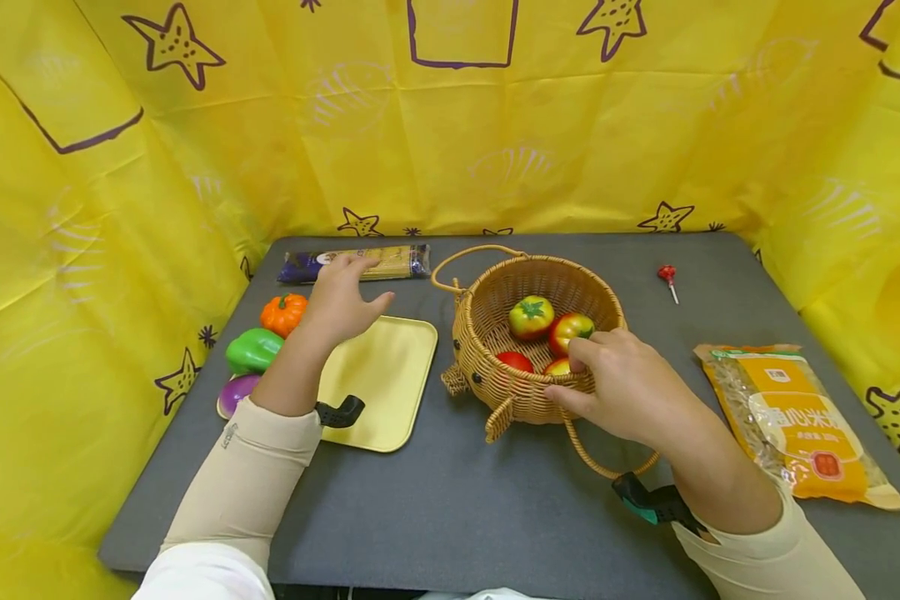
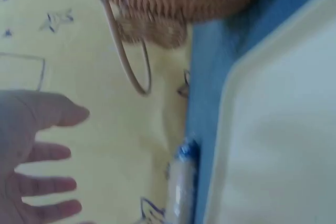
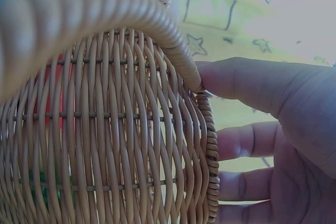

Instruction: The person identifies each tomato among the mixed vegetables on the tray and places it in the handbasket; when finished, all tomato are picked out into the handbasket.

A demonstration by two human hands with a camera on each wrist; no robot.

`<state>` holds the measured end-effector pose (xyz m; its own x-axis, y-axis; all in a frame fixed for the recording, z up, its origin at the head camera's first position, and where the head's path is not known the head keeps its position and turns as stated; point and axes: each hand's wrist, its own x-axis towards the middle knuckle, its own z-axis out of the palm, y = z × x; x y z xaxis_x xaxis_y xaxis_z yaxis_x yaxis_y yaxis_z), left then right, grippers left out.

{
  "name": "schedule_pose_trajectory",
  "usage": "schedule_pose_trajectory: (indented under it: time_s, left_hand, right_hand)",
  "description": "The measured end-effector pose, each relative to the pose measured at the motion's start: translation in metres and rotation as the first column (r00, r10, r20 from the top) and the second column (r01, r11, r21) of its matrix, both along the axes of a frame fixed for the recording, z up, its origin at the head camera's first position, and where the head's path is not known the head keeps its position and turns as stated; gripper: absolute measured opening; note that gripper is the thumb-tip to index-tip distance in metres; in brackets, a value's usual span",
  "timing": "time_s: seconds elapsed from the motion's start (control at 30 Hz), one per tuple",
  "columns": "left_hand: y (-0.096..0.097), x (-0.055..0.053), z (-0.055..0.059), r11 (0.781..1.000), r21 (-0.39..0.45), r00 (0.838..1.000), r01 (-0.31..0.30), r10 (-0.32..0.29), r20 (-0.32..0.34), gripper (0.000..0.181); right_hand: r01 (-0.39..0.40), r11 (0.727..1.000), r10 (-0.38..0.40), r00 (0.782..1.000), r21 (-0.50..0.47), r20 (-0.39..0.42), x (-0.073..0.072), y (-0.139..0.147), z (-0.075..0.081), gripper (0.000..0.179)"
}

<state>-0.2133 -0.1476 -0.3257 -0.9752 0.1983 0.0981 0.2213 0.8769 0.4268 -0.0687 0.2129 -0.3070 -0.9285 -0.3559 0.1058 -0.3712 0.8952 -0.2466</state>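
A wicker basket point(image 1: 506, 387) with animal features stands at the middle of the table, its mouth leaning toward the viewer. Inside lie several toy fruits or vegetables, among them a yellow-green one point(image 1: 531, 317) with a green leafy top and a red one point(image 1: 515, 361). My right hand point(image 1: 622, 383) grips the basket's near right rim, thumb outside by the handle's base point(image 3: 186, 69) and fingers over the edge. Fingertips are partly hidden behind the rim. My left hand point(image 1: 342, 304) hovers with spread fingers above the far end of a yellow tray point(image 1: 390, 392), holding nothing.
Left of the tray lie a toy pumpkin point(image 1: 283, 314), a green pepper point(image 1: 253, 351) and a purple vegetable point(image 1: 236, 393). A pasta pack point(image 1: 390, 262) lies behind. At right are a red lollipop point(image 1: 667, 273) and an orange food bag point(image 1: 802, 425). Yellow cloth point(image 1: 450, 150) surrounds the table.
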Motion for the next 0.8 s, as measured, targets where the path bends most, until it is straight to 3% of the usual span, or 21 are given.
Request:
schedule_pose_trajectory:
  time_s: [0.13, 0.3, 0.53, 0.8]
  left_hand:
    - [-0.015, -0.007, -0.01, 0.994, -0.086, 0.994, -0.075, 0.081, 0.074, 0.07]
    - [-0.026, -0.013, -0.022, 0.976, -0.2, 0.986, -0.09, 0.116, 0.123, 0.072]
    - [-0.032, -0.015, -0.033, 0.96, -0.27, 0.979, -0.07, 0.118, 0.164, 0.072]
    - [-0.036, -0.013, -0.035, 0.949, -0.313, 0.988, -0.045, 0.089, 0.128, 0.062]
  right_hand:
    - [-0.001, 1.0, 0.001, 1.0, -0.001, 0.001, 0.0, 0.0, 0.0, 0.034]
    - [-0.006, 1.0, 0.006, 1.0, -0.007, -0.01, 0.0, 0.0, 0.0, 0.034]
    - [-0.008, 1.0, 0.008, 1.0, -0.006, -0.012, -0.001, 0.0, -0.001, 0.035]
    - [-0.015, 1.0, 0.015, 1.0, -0.013, -0.02, -0.002, 0.001, -0.002, 0.035]
